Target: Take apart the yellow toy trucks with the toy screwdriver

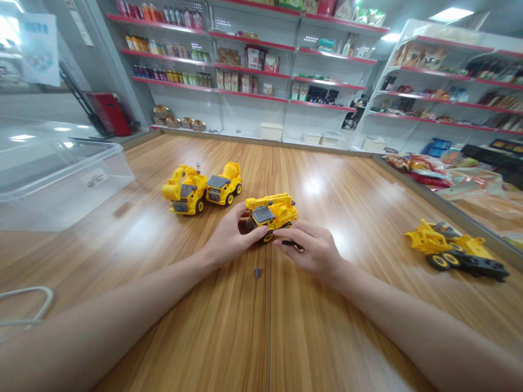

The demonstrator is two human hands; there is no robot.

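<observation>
A yellow toy crane truck (282,208) with a grey windscreen stands on the table in front of me. My left hand (227,235) grips its front end, the thumb near the front wheel. Close by the truck's side, my right hand (313,247) pinches a small black piece (292,244), mostly covered by the fingers, so its kind is unclear. A grey screw (257,272) lies on the wood just below the truck. Up to the left, a toy cement mixer truck (224,184) and another yellow toy truck (184,190) stand side by side.
Yellow and black toy truck parts (456,251) lie at the right. A clear plastic bin (58,181) sits at the left, a white cable (44,296) below it. Packaged goods (423,168) lie beyond the table's raised right edge; stocked shelves (251,45) stand behind.
</observation>
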